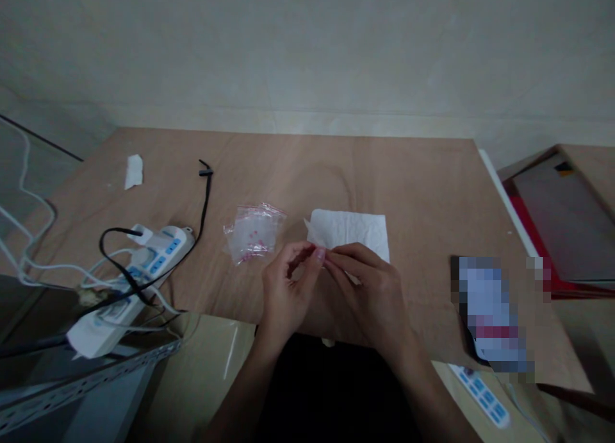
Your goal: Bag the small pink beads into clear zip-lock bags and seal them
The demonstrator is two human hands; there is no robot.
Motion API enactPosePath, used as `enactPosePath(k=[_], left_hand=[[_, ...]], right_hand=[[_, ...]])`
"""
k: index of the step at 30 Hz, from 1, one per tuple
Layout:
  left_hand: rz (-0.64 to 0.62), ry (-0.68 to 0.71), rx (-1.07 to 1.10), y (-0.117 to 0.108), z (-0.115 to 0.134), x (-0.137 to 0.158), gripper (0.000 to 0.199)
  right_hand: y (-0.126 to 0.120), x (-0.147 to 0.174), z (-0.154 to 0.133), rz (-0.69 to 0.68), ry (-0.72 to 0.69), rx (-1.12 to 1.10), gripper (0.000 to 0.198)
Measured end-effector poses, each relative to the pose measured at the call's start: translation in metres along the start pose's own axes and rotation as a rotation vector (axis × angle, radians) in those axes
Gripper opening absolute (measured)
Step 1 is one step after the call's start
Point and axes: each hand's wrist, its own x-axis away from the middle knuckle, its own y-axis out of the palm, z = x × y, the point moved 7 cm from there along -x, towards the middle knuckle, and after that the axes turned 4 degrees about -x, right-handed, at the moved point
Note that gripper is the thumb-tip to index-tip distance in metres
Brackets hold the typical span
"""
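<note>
Wooden surface (pixel 413 180) carries a clear bag (pixel 245 228), red bits (pixel 259 243) apparently inside, beside white tissue (pixel 350 228); left hand (pixel 288 289) and right hand (pixel 375 289) meet tip to tip, fine work seemingly unfinished, anything gripped indiscernible.

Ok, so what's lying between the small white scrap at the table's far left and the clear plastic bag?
A thin black cable crosses the wooden tabletop between the white scrap and the plastic bag, in the head view.
</note>
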Motion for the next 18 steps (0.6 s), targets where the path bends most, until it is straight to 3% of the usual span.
enactPosePath(k=[6,11,15,18], left_hand=[[-0.007,-0.052,0.112,0.004,-0.01,-0.002,0.012],[0.012,-0.106,0.19,0.007,-0.016,0.001,0.011],[0.047,-0.12,0.072,0.005,-0.013,0.002,0.009],[0.114,-0.108,-0.085,-0.002,-0.006,0.003,0.006]], right_hand=[[-0.004,0.001,0.005,0.01,0.011,-0.044,0.022],[0.0,0.003,0.007,0.024,0.021,0.048,0.016],[0.003,0.007,0.014,0.071,0.018,0.122,0.013],[-0.009,0.01,0.022,0.208,0.087,0.154,0.011]])
